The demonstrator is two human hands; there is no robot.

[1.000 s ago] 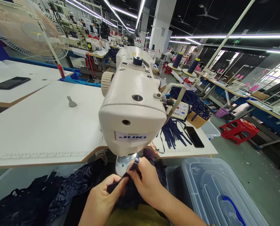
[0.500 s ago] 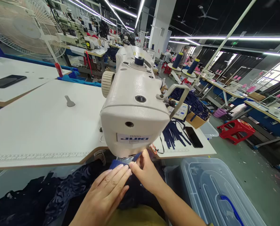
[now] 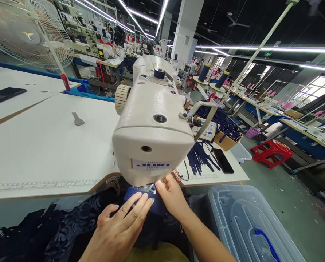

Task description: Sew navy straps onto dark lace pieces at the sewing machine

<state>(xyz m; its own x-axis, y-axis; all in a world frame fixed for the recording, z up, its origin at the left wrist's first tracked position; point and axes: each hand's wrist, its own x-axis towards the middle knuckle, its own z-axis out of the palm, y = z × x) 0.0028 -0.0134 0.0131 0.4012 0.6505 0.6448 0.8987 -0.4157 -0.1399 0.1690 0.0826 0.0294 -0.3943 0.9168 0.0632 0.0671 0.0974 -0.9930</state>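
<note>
Left hand: open, pressed flat on navy fabric below sewing machine.
Right hand: pinched navy fabric edge under sewing machine.

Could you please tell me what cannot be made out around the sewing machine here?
Head view:
Needle: hidden beneath the sewing machine head.
Right hand fingertips: tucked under that head, grip unclear.
Dark fabric: cut off by the bottom edge, partly covered by the left hand.
Control panel print: too small.

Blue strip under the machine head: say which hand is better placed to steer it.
Probably the right hand: its fingers touch the blue strip right under the machine head; the left hand lies flat on it, farther back.
</note>
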